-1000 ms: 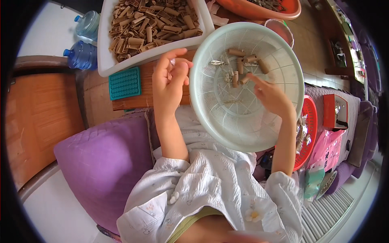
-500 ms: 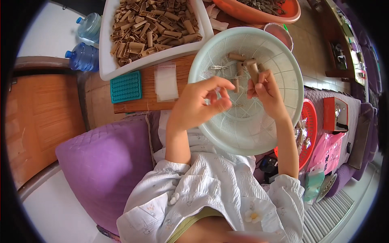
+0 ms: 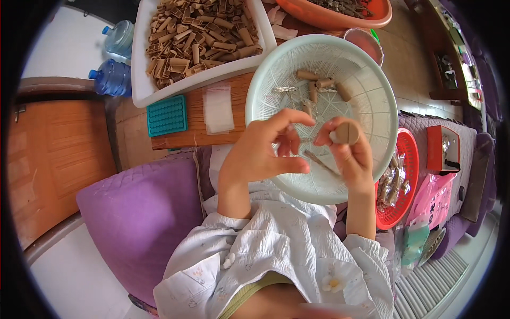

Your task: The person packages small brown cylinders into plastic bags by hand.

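Note:
My right hand (image 3: 353,159) grips a brown, tube-shaped piece (image 3: 348,133), its round end facing up, over a pale green mesh basket (image 3: 255,80). To its left, my left hand (image 3: 260,146) is open with curved fingers, thumb and forefinger well apart and nothing visible between them. Several more brown tubes (image 3: 307,75) lie on the far part of the basket floor. Thin silvery strips (image 3: 286,89) rest beside them. A slim brown stick-like piece (image 3: 321,162) shows between my hands, partly hidden by the right one.
Past the basket, a white tub (image 3: 204,73) full of brown half-tubes stands on a wooden table (image 3: 191,122), near a teal grid tray (image 3: 167,115) and clear plastic bags (image 3: 218,109). At right is a red basket (image 3: 409,175) with wrapped pieces; an orange basin (image 3: 340,20) sits far off.
My right hand has drawn nearer, tilting the brown tube so that its end faces up. My left hand has spread its thumb and fingers wider. The slim stick-like piece is now visible.

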### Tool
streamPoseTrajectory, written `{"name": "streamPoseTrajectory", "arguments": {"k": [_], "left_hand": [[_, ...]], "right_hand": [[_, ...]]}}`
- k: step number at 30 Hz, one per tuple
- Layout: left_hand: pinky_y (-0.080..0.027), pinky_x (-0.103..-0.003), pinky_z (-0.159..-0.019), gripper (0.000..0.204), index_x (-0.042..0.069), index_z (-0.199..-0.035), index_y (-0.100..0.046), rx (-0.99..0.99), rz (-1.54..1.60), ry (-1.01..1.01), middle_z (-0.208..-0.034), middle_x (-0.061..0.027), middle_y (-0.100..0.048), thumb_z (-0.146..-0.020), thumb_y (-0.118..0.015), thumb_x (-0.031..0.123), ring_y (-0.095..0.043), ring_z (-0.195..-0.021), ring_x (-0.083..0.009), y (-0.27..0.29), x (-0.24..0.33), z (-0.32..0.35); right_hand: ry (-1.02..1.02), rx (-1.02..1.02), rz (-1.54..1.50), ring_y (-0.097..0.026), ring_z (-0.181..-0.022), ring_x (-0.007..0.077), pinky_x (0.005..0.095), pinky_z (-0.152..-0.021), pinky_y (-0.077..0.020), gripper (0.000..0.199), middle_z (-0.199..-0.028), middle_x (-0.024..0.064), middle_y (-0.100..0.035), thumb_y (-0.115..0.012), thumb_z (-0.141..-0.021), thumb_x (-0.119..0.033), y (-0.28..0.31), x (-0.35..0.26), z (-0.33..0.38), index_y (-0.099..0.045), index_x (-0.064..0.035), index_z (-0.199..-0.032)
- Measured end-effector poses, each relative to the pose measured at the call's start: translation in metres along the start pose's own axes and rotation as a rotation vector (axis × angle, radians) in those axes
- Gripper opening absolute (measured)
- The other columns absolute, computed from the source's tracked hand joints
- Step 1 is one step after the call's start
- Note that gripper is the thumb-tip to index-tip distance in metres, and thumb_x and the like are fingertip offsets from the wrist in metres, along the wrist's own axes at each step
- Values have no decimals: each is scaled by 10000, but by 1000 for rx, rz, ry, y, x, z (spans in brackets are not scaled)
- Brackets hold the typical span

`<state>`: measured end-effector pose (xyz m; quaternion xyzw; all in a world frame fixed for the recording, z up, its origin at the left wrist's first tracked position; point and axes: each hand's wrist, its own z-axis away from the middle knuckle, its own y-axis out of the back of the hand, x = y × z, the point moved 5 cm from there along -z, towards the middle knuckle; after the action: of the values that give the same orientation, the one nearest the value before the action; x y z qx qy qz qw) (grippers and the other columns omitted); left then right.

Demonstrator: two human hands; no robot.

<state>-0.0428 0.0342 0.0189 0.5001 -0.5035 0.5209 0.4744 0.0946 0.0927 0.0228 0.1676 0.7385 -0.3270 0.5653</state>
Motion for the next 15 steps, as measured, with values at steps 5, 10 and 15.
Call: {"name": "streamPoseTrajectory", "arguments": {"k": [5,10,15], "left_hand": [[-323,-227,-411,539,47,-747,-526,203,-415,-250,-507,-12,-404,-572,-711,522,-387,-416,-101,-4,38,18],[-334,-254,-361,470,77,-547,-403,456,-873,-608,-454,-16,-391,-744,-574,468,-411,-366,-148,-32,52,24],[-299,-270,-340,494,54,-524,-425,489,-881,-687,-414,-28,-356,-724,-560,485,-373,-335,-176,-32,48,25]], "right_hand": [[153,-67,436,-561,-821,232,302,-723,-432,235,-915,121,-577,-573,-771,-98,-10,-9,4,-544,19,-972],[407,-23,596,-585,-726,237,310,-634,-479,286,-830,114,-595,-626,-631,3,-24,-23,8,-577,15,-912],[444,26,721,-586,-690,222,291,-607,-481,257,-772,104,-586,-611,-623,33,-31,-24,11,-574,19,-876]]}}
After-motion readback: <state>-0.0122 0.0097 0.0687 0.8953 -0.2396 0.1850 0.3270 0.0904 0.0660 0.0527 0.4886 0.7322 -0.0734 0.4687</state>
